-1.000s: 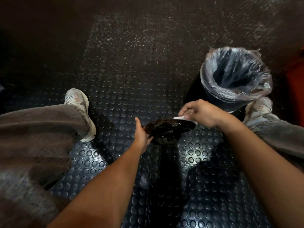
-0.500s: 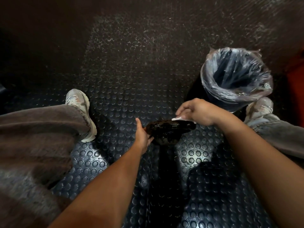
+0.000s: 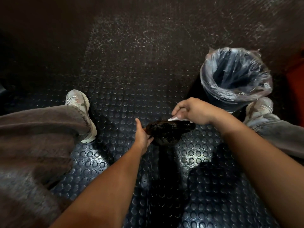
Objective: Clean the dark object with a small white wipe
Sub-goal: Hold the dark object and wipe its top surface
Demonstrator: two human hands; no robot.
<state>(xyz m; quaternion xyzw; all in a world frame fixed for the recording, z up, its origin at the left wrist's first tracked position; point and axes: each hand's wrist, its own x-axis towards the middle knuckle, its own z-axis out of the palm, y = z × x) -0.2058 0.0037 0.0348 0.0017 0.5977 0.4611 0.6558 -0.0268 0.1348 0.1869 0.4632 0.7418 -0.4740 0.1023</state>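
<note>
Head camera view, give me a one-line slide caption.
Left hand holds dark object; right hand presses white wipe on it.

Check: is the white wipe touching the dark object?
Touching. The head view shows the white wipe, pinched by the right hand, meeting the dark object at its top edge.

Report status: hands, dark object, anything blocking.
Left hand grips dark object at its left end. Right hand pinches white wipe against its top edge. Lined bin off right, nothing blocking.

The floor mat point(image 3: 128, 89) is dark blue-black rubber patterned with raised round studs. A glossy black object point(image 3: 167, 130) meets a white wipe point(image 3: 173, 118). The bin's liner point(image 3: 212, 83) is clear, the trousers point(image 3: 37, 129) grey-brown, the shoes point(image 3: 82, 109) off-white.
</note>
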